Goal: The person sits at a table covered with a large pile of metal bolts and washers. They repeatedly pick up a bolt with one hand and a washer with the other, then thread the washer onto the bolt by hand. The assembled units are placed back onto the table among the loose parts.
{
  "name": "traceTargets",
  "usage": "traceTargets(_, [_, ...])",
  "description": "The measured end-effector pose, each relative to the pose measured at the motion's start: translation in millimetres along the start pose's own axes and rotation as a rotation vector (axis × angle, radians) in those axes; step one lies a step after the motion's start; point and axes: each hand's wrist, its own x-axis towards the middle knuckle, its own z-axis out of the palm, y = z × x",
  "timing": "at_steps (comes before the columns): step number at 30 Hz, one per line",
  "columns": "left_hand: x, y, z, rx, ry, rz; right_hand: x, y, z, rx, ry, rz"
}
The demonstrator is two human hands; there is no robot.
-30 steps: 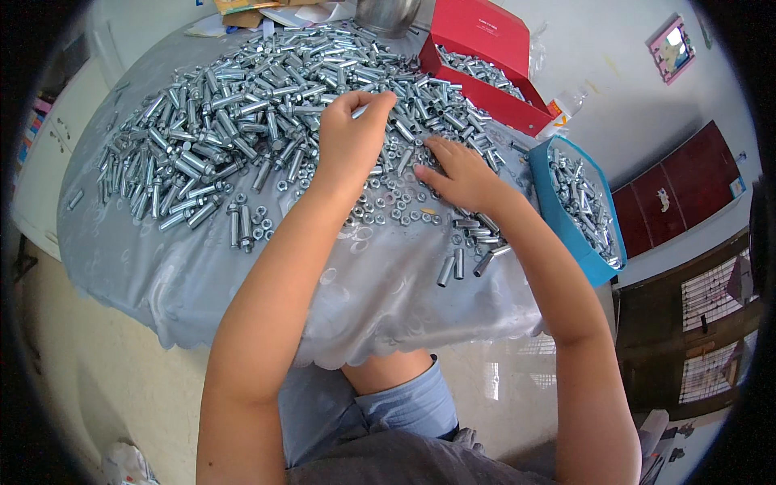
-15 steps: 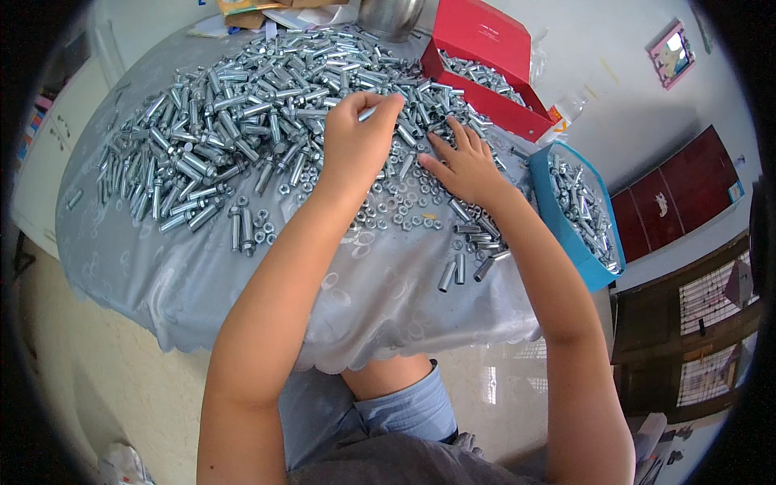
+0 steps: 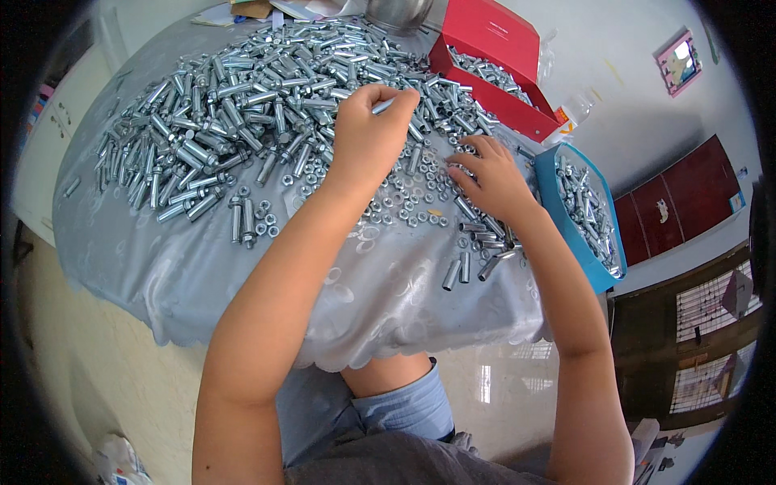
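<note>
My left hand (image 3: 372, 133) is raised at the near edge of a large heap of silver expansion bolts (image 3: 234, 105). Its thumb and fingers are pinched on a silver bolt (image 3: 381, 106), of which only a short length shows between them. To its right, my right hand (image 3: 495, 176) rests low over the tabletop, fingers apart and slightly bent, the tips among the hex nuts. Loose hex nuts (image 3: 398, 199) spread between my two forearms. Several short metal sleeves (image 3: 485, 238) lie just under my right wrist.
A red box (image 3: 505, 85) with its lid raised holds more bolts at the far right. Nearer stands a blue bin (image 3: 590, 206) of bolts. Between them is a clear plastic bottle (image 3: 572, 113). A metal pot (image 3: 398, 12) stands behind the heap. A grey shiny cloth (image 3: 267, 283) covers the table.
My right hand has drawn back slightly to the right, and its fingers have gone from spread to more bent. My left hand has shifted a little rightward, still pinching the bolt.
</note>
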Motion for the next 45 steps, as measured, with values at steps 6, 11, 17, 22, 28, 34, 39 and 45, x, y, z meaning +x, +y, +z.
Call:
traceTargets(6, [6.3,-13.3,-1.4,0.07,0.013,0.143,4.1,-4.5,-0.9,0.191,0.097,0.149])
traceTargets(11, [9.1,-19.1,1.9,0.033,0.006,0.1,6.1,-2.2,16.1,0.233,0.046,0.282])
traceTargets(17, [3.3,-16.7,5.1,0.095,0.011,0.13,-3.9,-13.3,17.2,0.293,0.127,0.289])
traceTargets(22, [3.7,-23.7,5.3,0.096,-0.085,0.045,-12.5,-20.4,20.6,0.406,0.283,0.266])
traceTargets(28, [-14.5,-9.1,17.0,-0.058,-0.27,-0.375,-10.7,-32.3,4.0,1.302,0.341,0.398])
traceTargets(34, [-17.3,-11.4,15.9,-0.076,-0.424,-0.448,-13.7,-38.9,-11.7,1.566,0.3,0.423])
traceTargets(39, [-17.4,-16.0,17.9,-0.04,-0.419,-0.439,-16.2,-26.2,-10.5,1.838,0.288,0.611])
traceTargets(45, [-16.7,-17.4,18.6,-0.008,-0.339,-0.432,-15.8,-27.4,-11.2,1.55,0.29,0.64])
